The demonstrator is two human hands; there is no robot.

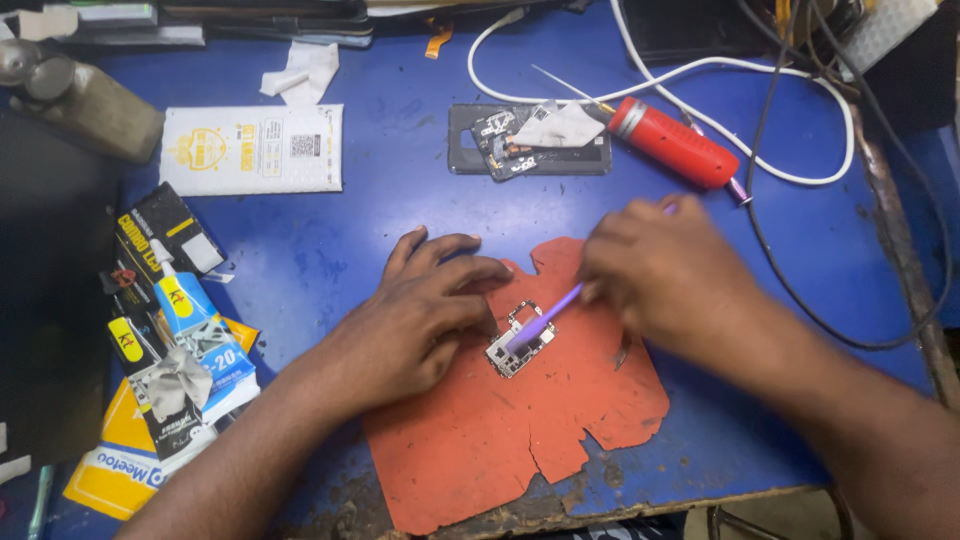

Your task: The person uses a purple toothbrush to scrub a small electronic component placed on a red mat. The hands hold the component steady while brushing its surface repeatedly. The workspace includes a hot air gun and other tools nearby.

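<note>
A small circuit board (520, 340) lies on a ragged orange mat (520, 430) on the blue table. My left hand (415, 315) rests flat on the mat, its fingertips pressing the board's left edge. My right hand (665, 275) grips a thin purple brush-like tool (545, 320), held slanted with its tip on the board. The hand looks blurred by motion.
A dark opened phone body (530, 140) with loose parts lies beyond the mat, beside a red soldering tool (670, 145) with a white cable (790, 75). Glue tubes and packets (175, 340) crowd the left. A white packet (250, 148) lies at upper left. The table's worn front edge (600, 510) runs close below.
</note>
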